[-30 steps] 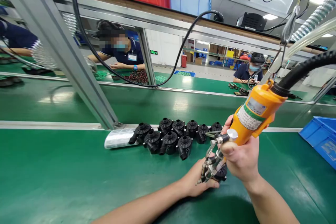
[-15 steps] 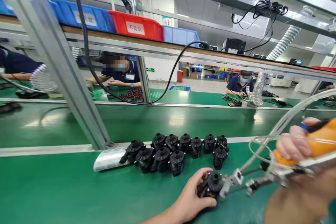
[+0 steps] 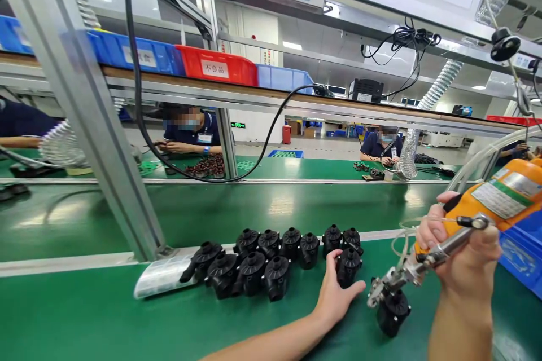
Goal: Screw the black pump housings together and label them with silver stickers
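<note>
My left hand [image 3: 334, 299] reaches around a black pump housing [image 3: 349, 267] at the right end of the group. Its thumb stands apart from the housing, and the index finger is at the far left side of it. My right hand [image 3: 461, 248] grips an orange power screwdriver [image 3: 503, 194] with a metal rod and clear tubes fixed to it. The metal nose of the tool sits over another black pump housing [image 3: 393, 313], whose top is partly hidden. Several more black pump housings [image 3: 277, 277] stand upright in two loose rows to the left.
A clear plastic sleeve [image 3: 163, 277] lies beside an aluminium post [image 3: 105, 152]. A blue bin [image 3: 523, 254] stands at the right. Blue and red bins [image 3: 215, 66] line the shelf, and a black cable [image 3: 203, 180] hangs down. Co-workers [image 3: 192, 132] sit beyond the green bench.
My left hand has let go of one housing and moved to another near the rows. The released housing now stands farther right, under the screwdriver. The view has tilted up and turned slightly right.
</note>
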Tool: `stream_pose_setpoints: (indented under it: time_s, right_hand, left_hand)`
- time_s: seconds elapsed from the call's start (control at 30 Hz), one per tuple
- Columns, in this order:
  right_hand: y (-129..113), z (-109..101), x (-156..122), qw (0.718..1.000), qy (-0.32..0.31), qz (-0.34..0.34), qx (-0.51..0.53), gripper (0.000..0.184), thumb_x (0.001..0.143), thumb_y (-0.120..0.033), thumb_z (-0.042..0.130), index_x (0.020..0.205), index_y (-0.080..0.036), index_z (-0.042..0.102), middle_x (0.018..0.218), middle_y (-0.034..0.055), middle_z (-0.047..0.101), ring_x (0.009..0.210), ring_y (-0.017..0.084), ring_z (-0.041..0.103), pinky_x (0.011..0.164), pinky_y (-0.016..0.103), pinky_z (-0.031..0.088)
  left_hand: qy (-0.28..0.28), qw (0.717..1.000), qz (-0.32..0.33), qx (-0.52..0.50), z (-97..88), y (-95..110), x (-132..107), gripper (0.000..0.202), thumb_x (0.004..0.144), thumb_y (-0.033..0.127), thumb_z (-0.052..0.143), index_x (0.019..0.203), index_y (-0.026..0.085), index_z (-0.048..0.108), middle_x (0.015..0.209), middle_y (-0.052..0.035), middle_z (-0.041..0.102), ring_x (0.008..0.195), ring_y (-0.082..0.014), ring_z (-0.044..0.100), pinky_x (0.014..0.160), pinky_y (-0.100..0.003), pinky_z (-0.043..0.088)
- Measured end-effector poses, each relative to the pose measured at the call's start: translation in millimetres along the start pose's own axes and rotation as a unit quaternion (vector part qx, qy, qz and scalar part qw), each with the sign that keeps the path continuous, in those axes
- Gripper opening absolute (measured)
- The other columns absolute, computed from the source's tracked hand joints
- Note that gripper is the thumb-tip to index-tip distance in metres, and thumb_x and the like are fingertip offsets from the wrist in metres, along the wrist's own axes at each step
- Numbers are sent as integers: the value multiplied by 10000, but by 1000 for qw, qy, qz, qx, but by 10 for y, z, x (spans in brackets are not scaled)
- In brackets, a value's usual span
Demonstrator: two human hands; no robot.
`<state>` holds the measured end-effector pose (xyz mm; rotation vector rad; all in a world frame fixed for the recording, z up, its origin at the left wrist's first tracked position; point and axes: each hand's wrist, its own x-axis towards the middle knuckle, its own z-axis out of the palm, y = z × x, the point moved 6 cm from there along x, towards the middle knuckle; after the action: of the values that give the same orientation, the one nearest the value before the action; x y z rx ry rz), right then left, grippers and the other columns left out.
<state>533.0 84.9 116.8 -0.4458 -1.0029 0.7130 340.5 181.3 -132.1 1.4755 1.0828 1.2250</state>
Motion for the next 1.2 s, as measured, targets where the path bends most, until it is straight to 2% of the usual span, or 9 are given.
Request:
stream_pose_setpoints:
  time_s: [0.07, 0.17, 0.27, 0.4, 0.57, 0.77, 0.93, 1.03, 1.2]
  right_hand:
    - [77, 38, 14, 1000, 7, -16, -20, 716, 690, -776, 862, 1081, -230, 615, 654, -72, 476, 465, 83, 409, 435, 213, 373]
    - [203, 79, 42, 999, 3, -26, -38, 676, 732, -738, 859, 1102, -226, 618, 709, -51, 506, 487, 97, 455, 444, 233, 396]
    - [356, 144, 45, 999, -13, -18, -47, 650, 784, -737, 823, 1138, -232, 617, 728, -43, 512, 492, 109, 477, 444, 244, 403]
    - [562, 288, -6, 998, -41, 8, -44, 620, 831, -724, 792, 1152, -223, 618, 711, -42, 504, 511, 112, 476, 462, 249, 423]
    - [674, 397, -35, 995, -36, -3, -94, 661, 819, -783, 754, 1134, -216, 628, 749, -26, 500, 567, 117, 464, 511, 266, 441]
    - [729, 420, -25, 991, -37, -10, -129, 672, 810, -783, 760, 1149, -220, 617, 769, -25, 508, 582, 120, 466, 539, 280, 456]
    - [761, 507, -69, 991, -49, -4, -123, 666, 769, -736, 829, 1138, -225, 616, 769, -25, 532, 607, 130, 511, 563, 284, 485]
    - [789, 663, -116, 991, -65, 14, -115, 622, 726, -695, 877, 1022, -227, 592, 711, -39, 537, 548, 118, 490, 498, 259, 430]
    - [810, 930, -183, 979, -116, 14, -165, 497, 780, -618, 838, 906, -238, 543, 526, -102, 396, 452, 99, 368, 451, 251, 381]
  left_hand:
    - [-26, 999, 2, -21, -42, 2, -42, 650, 762, 298, 815, 1306, 238, 464, 1216, -82, 677, 1149, -298, 648, 1069, -430, 464]
    - [-111, 993, -7, -27, -290, 20, -233, 615, 770, 281, 825, 1313, 247, 537, 1233, -65, 692, 1167, -292, 632, 1075, -419, 453]
    - [-197, 979, -39, -29, -622, 35, -461, 698, 758, 297, 872, 1385, 260, 567, 1274, -68, 686, 1203, -301, 610, 1091, -431, 444]
    - [-210, 976, -52, -38, -875, 53, -583, 974, 650, 417, 996, 1497, 274, 536, 1445, -106, 618, 1354, -361, 535, 1186, -464, 389]
    - [-196, 980, -45, -9, -856, 74, -526, 683, 842, 632, 815, 1388, 254, 656, 1287, -79, 704, 1167, -317, 630, 1060, -414, 490]
    - [-219, 974, -57, -27, -818, 131, -513, 707, 819, 633, 838, 1390, 260, 652, 1222, -54, 729, 1075, -285, 650, 958, -365, 536]
    - [-219, 974, -49, -35, -793, 196, -507, 680, 818, 614, 845, 1362, 246, 668, 1223, -56, 729, 1108, -295, 645, 1008, -384, 513]
    - [-218, 974, -53, -41, -774, 204, -505, 677, 810, 609, 850, 1350, 239, 677, 1200, -57, 732, 1112, -302, 639, 1025, -403, 511]
    - [-208, 975, -49, -60, -752, 214, -520, 632, 808, 579, 863, 1305, 229, 688, 1207, -50, 729, 1166, -308, 627, 1093, -423, 477]
